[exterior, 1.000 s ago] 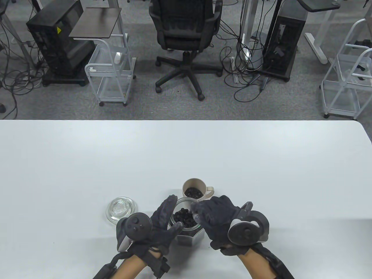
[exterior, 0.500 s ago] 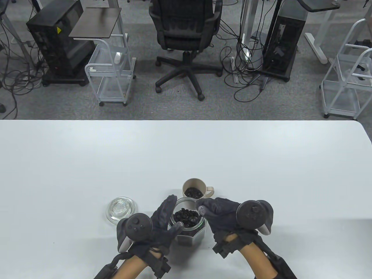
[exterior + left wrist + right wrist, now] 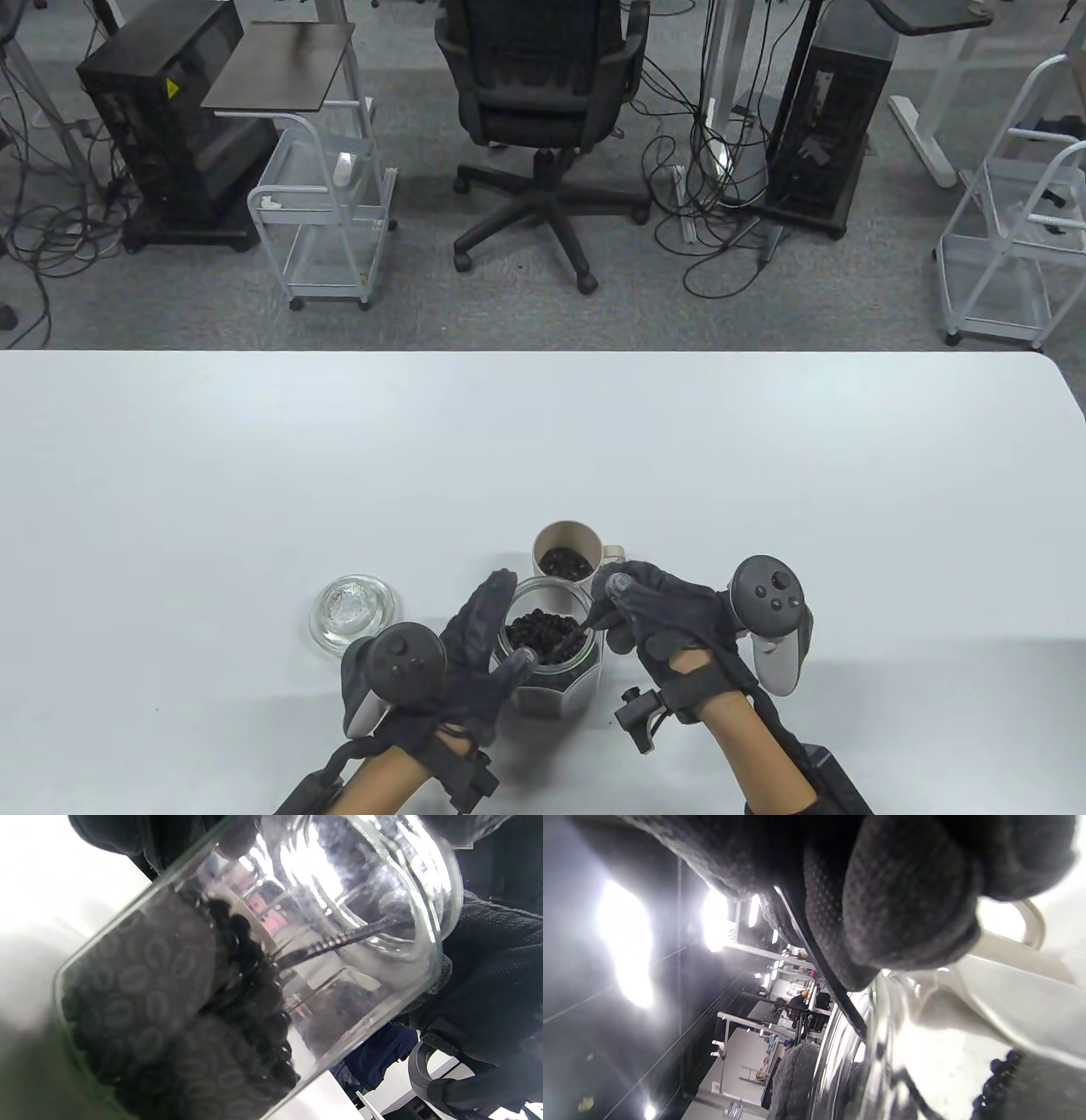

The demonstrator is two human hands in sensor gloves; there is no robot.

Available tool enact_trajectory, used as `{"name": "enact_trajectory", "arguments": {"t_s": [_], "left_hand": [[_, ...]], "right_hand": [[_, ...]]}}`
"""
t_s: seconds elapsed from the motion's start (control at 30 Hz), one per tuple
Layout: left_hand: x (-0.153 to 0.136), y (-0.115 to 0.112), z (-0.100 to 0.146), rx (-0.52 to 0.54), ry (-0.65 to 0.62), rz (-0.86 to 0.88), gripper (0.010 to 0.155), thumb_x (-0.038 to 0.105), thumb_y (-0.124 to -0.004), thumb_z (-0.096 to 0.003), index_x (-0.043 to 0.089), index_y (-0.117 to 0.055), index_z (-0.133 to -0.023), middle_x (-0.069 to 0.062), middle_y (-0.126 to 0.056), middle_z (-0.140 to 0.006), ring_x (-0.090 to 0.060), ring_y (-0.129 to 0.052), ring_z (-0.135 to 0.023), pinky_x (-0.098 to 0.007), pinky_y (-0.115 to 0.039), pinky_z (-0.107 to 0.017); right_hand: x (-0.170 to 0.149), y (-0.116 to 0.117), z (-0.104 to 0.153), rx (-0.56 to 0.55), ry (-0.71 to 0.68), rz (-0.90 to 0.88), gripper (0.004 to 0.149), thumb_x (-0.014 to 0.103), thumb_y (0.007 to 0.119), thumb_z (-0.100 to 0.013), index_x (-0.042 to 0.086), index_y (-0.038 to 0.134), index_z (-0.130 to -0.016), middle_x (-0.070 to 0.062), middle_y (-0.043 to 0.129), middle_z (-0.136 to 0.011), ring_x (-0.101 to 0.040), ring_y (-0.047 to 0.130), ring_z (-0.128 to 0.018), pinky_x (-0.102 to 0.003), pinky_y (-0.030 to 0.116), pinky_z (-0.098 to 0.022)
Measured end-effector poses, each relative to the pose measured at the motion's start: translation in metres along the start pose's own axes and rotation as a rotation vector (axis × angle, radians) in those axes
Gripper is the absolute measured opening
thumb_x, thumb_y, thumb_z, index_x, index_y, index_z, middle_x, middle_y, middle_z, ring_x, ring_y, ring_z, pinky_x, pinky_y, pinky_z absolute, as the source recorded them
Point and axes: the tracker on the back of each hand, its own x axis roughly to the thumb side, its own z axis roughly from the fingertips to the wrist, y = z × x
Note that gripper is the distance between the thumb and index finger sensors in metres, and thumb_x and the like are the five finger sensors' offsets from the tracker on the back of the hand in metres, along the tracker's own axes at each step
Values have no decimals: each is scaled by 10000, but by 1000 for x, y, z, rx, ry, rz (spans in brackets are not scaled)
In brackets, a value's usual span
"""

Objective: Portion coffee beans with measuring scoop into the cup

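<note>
Low centre of frame: left hand [image 3: 475, 654] is wrapping the glass jar [image 3: 556, 679] of coffee beans [image 3: 543, 635]; right hand [image 3: 653, 611] is pinching the thin scoop handle [image 3: 584, 626], dipping in. Cup [image 3: 567, 556] is sitting just above. Glass likely slick, breakable; grip the body. Bean-pattern print, no readable text.

On the white surface [image 3: 254, 475], the clear glass jar of dark coffee beans [image 3: 550, 658] sits between my two hands. The beige handled cup [image 3: 567, 553] stands just behind it; the round glass lid [image 3: 352, 609] lies to its left.
</note>
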Motion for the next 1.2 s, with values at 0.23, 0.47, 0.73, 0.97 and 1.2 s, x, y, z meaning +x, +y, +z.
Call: {"name": "enact_trajectory", "arguments": {"t_s": [0.23,0.47,0.73,0.97,1.2], "left_hand": [[0,0,0,-2,1,1,915,716,-556,-432,212,-219,-1118,-220,-378,-1172,-574,-573,-1030,-700,-517,-687],[0,0,0,0,-5,1,912,714,-558,-433,213,-224,-1118,-222,-384,-1171,-576,-577,-1028,-701,-518,-686],[0,0,0,0,-5,2,911,713,-560,-432,213,-227,-1118,-222,-386,-1170,-575,-579,-1027,-699,-518,-687],[0,0,0,-1,-4,3,912,713,-561,-433,213,-227,-1118,-224,-386,-1170,-577,-578,-1027,-701,-518,-686],[0,0,0,-3,-3,2,911,713,-562,-432,215,-229,-1118,-223,-387,-1170,-574,-580,-1027,-700,-519,-686]], "right_hand": [[-14,-6,-1,-20,104,-130,373,294,774,-502,68,858,-786,-268,943,-602,-393,1010,-312,-541,794,-323],[-21,-11,-3,-47,150,-198,374,285,759,-508,61,842,-795,-275,926,-617,-401,1001,-334,-548,784,-337],[-27,-22,-3,-91,187,-269,371,291,752,-512,70,833,-800,-268,919,-624,-396,993,-343,-546,777,-345],[-31,-30,-4,-107,208,-305,368,297,751,-514,76,835,-796,-258,919,-620,-390,987,-343,-541,774,-348],[-33,-38,-5,-138,211,-311,365,306,765,-507,80,851,-779,-246,934,-601,-379,994,-327,-534,782,-340]]}}
